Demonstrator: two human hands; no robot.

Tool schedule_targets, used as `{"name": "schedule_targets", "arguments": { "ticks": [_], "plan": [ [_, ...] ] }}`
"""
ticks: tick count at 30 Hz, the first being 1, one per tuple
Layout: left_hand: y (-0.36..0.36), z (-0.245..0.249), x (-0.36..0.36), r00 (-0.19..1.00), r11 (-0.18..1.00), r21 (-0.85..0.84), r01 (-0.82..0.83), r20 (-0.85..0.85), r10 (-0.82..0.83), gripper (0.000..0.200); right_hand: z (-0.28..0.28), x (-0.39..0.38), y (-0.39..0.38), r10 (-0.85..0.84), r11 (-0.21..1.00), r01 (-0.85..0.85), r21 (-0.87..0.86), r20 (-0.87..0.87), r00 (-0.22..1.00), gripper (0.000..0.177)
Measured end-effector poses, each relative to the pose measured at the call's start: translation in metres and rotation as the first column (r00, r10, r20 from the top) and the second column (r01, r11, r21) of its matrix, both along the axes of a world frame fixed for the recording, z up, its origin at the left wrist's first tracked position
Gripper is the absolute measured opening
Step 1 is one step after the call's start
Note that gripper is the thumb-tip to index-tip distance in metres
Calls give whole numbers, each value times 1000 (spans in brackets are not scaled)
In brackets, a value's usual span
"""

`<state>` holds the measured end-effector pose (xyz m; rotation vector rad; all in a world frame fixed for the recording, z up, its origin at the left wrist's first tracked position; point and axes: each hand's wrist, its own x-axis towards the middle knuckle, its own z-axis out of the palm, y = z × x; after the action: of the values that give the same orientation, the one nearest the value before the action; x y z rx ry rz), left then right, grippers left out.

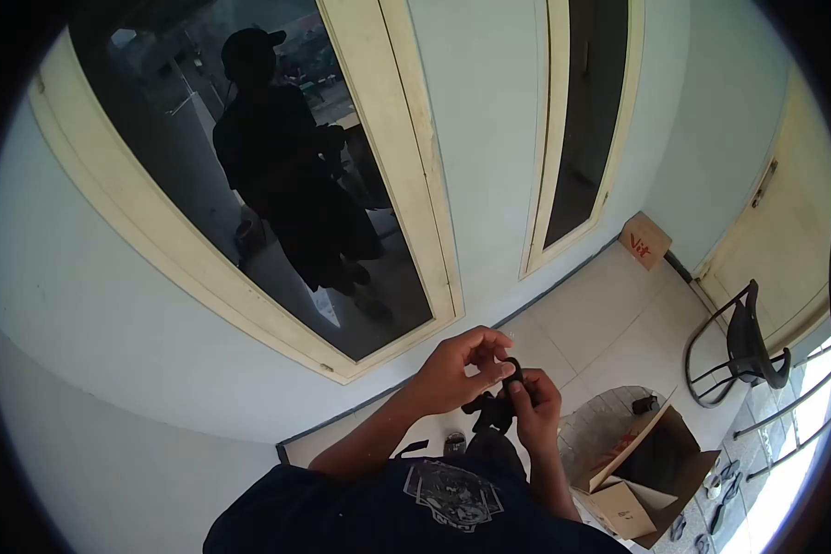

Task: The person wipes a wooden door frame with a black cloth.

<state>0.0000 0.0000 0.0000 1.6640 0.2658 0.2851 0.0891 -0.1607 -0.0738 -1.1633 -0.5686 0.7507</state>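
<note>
My left hand is closed in a pinch, thumb and forefinger at the upper end of a small black rounded piece. From the other side my right hand grips the same piece, with the thumb laid along it. Just below the hands a larger black object shows, partly covered by the fingers; I cannot tell whether it is joined to the piece I hold. Both hands are in front of my body, above the tiled floor.
An open cardboard box stands at the lower right, with a small black object behind it. Further right is a black chair. A cardboard piece leans in the corner. Before me a dark window reflects a person.
</note>
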Motion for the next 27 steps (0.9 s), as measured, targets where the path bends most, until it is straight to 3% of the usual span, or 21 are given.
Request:
{"name": "schedule_targets", "arguments": {
  "ticks": [2, 3, 5, 9, 13, 15, 17, 19, 21, 23, 27],
  "plan": [
    [-6, 5, 9, 1000, 983, 184, 26, -16, -24, 30, 5, 7, -6, -160, 987, 160, 17, -8, 987, 16],
    [29, 1, 12, 994, 989, 141, 33, -106, -18, 30, -1, 6, 27, -154, 988, 152, -37, -91, 984, 16],
    [70, 1, 54, 997, 948, 320, 2, -69, 21, 25, -6, 55, 73, -190, 982, 190, -3, -32, 981, 15],
    [134, -10, 113, 991, 940, 321, -119, -22, 133, 21, -12, 132, 152, -107, 994, 105, 23, 70, 992, 15],
    [180, -6, 152, 947, 904, 311, -294, -30, 318, 15, 0, 190, 239, 117, 992, -121, 35, 96, 988, 15],
    [199, -2, 174, 853, 837, 168, -521, 114, 509, 12, 14, 216, 283, 240, 965, -248, 88, 93, 966, 15],
    [213, 3, 196, 769, 760, 123, -638, 148, 622, 10, 31, 245, 314, 341, 936, -348, 49, 104, 934, 16],
    [228, 1, 213, 591, 592, 78, -802, 250, 767, 12, 33, 269, 339, 462, 876, -482, 25, 248, 852, 19],
    [236, 6, 227, 530, 549, -5, -836, 254, 809, 10, 37, 280, 358, 540, 830, -558, 21, 223, 811, 22],
    [241, 11, 242, 398, 487, -161, -858, 390, 830, 9, 36, 292, 369, 605, 784, -620, 8, 212, 768, 26],
    [253, 24, 254, 328, 403, -109, -908, 412, 850, 10, 23, 306, 375, 727, 651, -747, 137, 171, 665, 32]
  ]
}}
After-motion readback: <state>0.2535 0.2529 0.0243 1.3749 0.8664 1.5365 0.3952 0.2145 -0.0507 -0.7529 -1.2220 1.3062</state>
